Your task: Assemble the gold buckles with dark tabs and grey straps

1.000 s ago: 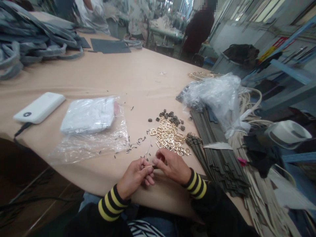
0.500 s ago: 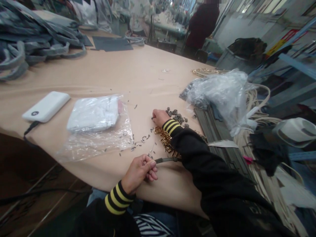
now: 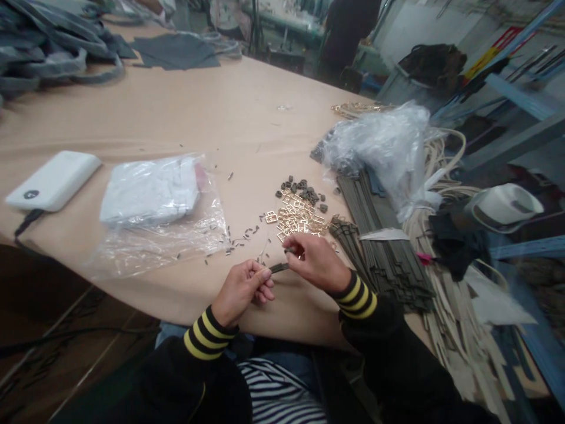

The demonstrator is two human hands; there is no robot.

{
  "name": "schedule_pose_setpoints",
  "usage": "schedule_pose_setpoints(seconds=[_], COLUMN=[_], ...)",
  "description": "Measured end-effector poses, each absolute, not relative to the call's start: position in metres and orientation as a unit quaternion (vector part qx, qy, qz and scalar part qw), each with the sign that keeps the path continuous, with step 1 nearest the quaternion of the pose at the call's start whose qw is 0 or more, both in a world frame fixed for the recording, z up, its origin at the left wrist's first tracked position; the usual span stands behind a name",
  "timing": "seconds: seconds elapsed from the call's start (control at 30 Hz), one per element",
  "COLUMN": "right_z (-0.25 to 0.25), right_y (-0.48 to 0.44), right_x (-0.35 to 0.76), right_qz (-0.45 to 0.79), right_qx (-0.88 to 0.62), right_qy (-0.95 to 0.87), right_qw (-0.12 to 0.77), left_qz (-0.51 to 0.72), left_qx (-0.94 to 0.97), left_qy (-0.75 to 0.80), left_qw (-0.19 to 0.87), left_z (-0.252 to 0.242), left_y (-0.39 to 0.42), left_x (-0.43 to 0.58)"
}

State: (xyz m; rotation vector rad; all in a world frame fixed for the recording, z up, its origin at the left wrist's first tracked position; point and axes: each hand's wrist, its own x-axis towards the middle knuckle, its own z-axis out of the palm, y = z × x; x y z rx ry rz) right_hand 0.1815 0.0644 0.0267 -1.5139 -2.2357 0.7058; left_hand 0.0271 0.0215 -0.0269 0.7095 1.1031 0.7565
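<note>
My left hand (image 3: pixel 245 288) pinches a narrow dark strap (image 3: pixel 279 268) near its end, just above the table's front edge. My right hand (image 3: pixel 314 262) is closed at the strap's other side, with a small dark strap loop (image 3: pixel 289 251) between its fingertips; the curled fingers partly hide it. Beyond the hands lies a heap of gold rectangular buckles (image 3: pixel 293 217). Behind the buckles sits a cluster of small dark loops (image 3: pixel 304 189). Tiny dark bits (image 3: pixel 241 238) are scattered left of the buckles.
A clear plastic bag with white contents (image 3: pixel 150 191) and a white power bank with a cable (image 3: pixel 55 179) lie at left. On the right are bundled dark straps (image 3: pixel 384 247), a crumpled plastic bag (image 3: pixel 375 138) and a white roll (image 3: pixel 507 206). A person (image 3: pixel 348 35) is in the background.
My right hand has come back from beside the small dark loops to the strap near my left hand, uncovering the buckles. My left hand keeps its pinch. The view has shifted slightly.
</note>
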Motion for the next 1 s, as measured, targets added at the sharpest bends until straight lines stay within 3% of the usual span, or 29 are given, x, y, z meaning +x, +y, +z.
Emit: schedule_pose_setpoints(seconds=[0.23,0.57,0.8,1.0], right_z=[-0.003,-0.011,-0.006,-0.011], right_y=[0.023,0.02,0.022,0.025], right_x=[0.181,0.182,0.182,0.185], right_qz=[0.249,0.405,0.441,0.546], right_qx=[-0.582,-0.531,-0.487,-0.495], right_qy=[-0.734,-0.684,-0.696,-0.609], right_qw=[0.246,0.293,0.289,0.294], left_qz=[0.355,0.343,0.334,0.337], left_qx=[0.363,0.363,0.362,0.381], left_qy=[0.501,0.474,0.474,0.453], left_qw=[0.701,0.726,0.73,0.732], left_z=[-0.024,-0.022,-0.021,-0.025], left_y=[0.017,0.015,0.015,0.012], left_x=[0.031,0.027,0.025,0.022])
